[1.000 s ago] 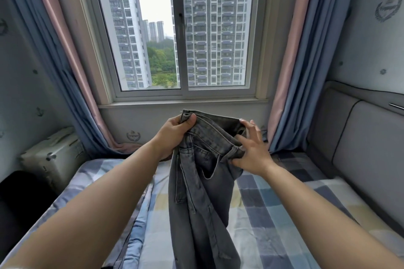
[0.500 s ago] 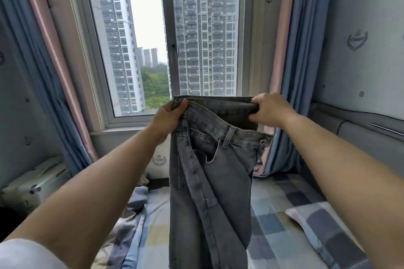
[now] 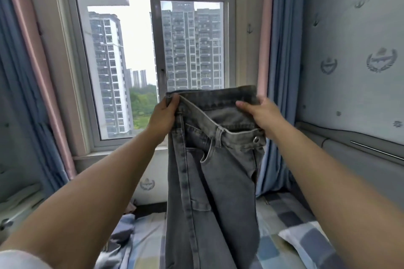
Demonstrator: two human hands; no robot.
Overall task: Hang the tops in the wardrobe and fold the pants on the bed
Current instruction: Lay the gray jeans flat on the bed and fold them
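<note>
Jeans: grey jeans (image 3: pixel 209 181) held up by the waistband, legs hanging over the checked bed (image 3: pixel 282 220)
Left hand (image 3: pixel 162 116): grips waistband's left end
Right hand (image 3: pixel 260 111): grips its right end
Behind: window (image 3: pixel 150 61)

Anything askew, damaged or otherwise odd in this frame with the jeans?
Nothing stands out. The left hand and right hand grip the waistband of the grey jeans, which hang straight down over the checked bed. No tears or stains are visible on them.
</note>
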